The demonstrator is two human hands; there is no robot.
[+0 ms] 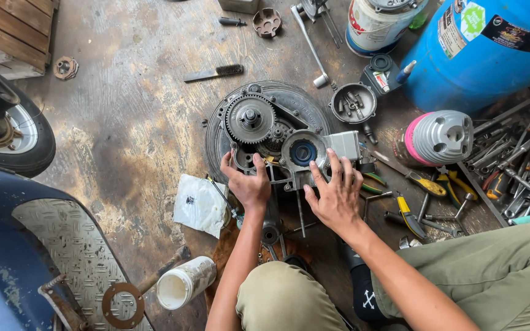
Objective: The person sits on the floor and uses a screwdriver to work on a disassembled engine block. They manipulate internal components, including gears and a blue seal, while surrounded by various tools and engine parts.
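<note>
A grey metal engine crankcase [299,156] with a blue-centred bearing lies on a small tyre [302,101] on the floor. A large toothed gear [249,118] sits on its left part. My left hand [248,182] grips the case's near left edge. My right hand [337,195] rests with spread fingers on the case's near right side, next to a pale square block [343,144].
A silver finned cylinder [441,137], blue drum [486,49], tool tray [516,165], pliers and screwdrivers [421,184] lie to the right. A bowl of bolts [353,103], wire brush [215,73], white bag [200,204], white jar [185,283], scooter wheel [7,125] and footboard [50,245] surround.
</note>
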